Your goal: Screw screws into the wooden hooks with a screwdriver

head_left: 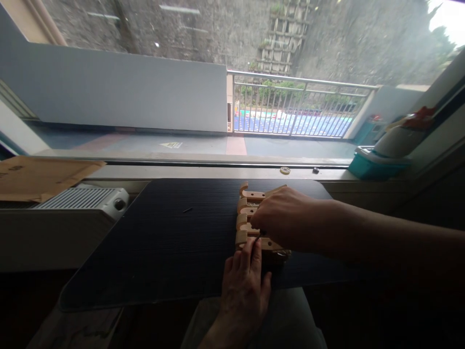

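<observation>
A row of pale wooden hooks [241, 220], curved ends facing left, lies toward the right side of the dark bench [145, 242]; small dark holes show in their flat arms. The left hand [245, 286] reaches up from the near edge, its fingers stretched forward with their tips at the nearest hook; I cannot tell whether they pinch it. The right hand [286, 208] lies over the row, its fingers curled closed around a thin dark rod [257, 238] that slants down to the left fingertips.

A short dark stick [187, 210] lies apart on the bench. Beyond, the windowsill [218, 172] carries a pale yellowish roll [285, 170], a small black ring [316, 170] and a teal tub [379, 165]. A whitish, orange-topped object [399, 135] rises over the tub; how far it sits inside is unclear. At left, brown cardboard [47, 177] with illegible dark print rests over a white radiator [83, 198]. Outside, a triangular floor marking [171, 145] has lettering too small to read.
</observation>
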Demonstrator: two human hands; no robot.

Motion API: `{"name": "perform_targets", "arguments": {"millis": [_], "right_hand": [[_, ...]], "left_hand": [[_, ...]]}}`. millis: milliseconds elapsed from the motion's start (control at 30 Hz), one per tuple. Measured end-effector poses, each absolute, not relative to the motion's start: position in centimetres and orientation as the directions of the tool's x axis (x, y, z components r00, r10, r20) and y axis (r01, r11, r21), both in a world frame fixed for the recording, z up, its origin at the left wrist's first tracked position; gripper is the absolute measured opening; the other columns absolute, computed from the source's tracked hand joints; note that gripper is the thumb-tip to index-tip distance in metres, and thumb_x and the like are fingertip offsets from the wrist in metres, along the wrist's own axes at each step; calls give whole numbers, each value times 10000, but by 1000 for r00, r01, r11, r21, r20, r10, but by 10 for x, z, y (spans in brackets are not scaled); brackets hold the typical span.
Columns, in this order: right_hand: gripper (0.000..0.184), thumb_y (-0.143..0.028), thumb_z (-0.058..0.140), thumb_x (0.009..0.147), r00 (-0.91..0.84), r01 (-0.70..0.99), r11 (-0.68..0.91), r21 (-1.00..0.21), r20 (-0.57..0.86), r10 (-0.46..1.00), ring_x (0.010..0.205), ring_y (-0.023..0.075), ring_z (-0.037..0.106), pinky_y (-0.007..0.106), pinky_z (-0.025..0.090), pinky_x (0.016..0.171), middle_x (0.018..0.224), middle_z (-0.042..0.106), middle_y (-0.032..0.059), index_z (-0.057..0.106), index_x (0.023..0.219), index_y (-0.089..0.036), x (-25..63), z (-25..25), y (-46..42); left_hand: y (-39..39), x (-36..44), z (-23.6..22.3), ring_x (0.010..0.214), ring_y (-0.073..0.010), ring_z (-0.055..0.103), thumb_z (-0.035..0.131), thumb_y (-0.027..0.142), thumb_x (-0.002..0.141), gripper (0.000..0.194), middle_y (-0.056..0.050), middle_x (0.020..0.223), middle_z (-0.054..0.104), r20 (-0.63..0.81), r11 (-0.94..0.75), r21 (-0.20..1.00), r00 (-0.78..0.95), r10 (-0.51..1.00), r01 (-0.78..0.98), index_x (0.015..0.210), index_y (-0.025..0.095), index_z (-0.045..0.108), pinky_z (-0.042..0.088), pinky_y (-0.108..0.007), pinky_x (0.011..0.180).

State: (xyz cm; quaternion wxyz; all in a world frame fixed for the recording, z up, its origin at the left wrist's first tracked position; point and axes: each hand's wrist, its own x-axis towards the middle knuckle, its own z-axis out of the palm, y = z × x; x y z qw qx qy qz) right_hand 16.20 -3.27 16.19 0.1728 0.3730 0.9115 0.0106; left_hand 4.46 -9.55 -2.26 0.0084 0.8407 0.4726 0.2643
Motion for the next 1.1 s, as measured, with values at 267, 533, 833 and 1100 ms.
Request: {"name": "perform_targets", "arguments": {"millis": [267, 533, 833, 1100], "right_hand": [[97, -91, 562, 722, -676, 661, 744, 94, -355, 645, 577, 112, 482, 249, 290, 515, 681, 601, 51, 652, 717, -128, 160, 157, -30], [137, -170, 519, 772, -612, 774, 630, -66, -335, 716, 489, 68, 385, 223, 272, 474, 628, 570, 8, 617, 685, -130, 175, 151, -28], [97, -133, 550, 782, -614, 712, 686, 150, -341, 712, 708, 143, 545, 260, 340, 598, 774, 630, 57, 646, 775, -144, 161, 163, -38], [140, -87, 524, 791, -642, 672, 719, 176, -345, 684, 670, 130, 531, 257, 337, 564, 787, 623, 67, 653, 759, -129, 148, 159, -36]], "left_hand": [[-98, 45, -28, 1077, -266, 519, 479, 239, 841, 499, -133, 1338, 477, 434, -532, 243, 399, 808, 811, 1325, 137, 416, 456, -399, 847], [-99, 46, -33, 1091, -272, 510, 479, 207, 833, 528, -133, 1371, 454, 434, -533, 213, 410, 802, 819, 1348, 135, 390, 455, -405, 844], [-98, 48, -28, 1059, -277, 512, 476, 214, 840, 507, -151, 1271, 517, 440, -525, 217, 397, 805, 823, 1334, 118, 413, 451, -404, 834], [-97, 49, -35, 1004, -275, 526, 486, 216, 833, 397, -128, 1099, 595, 453, -519, 215, 386, 803, 827, 1221, 142, 527, 455, -404, 817]]}}
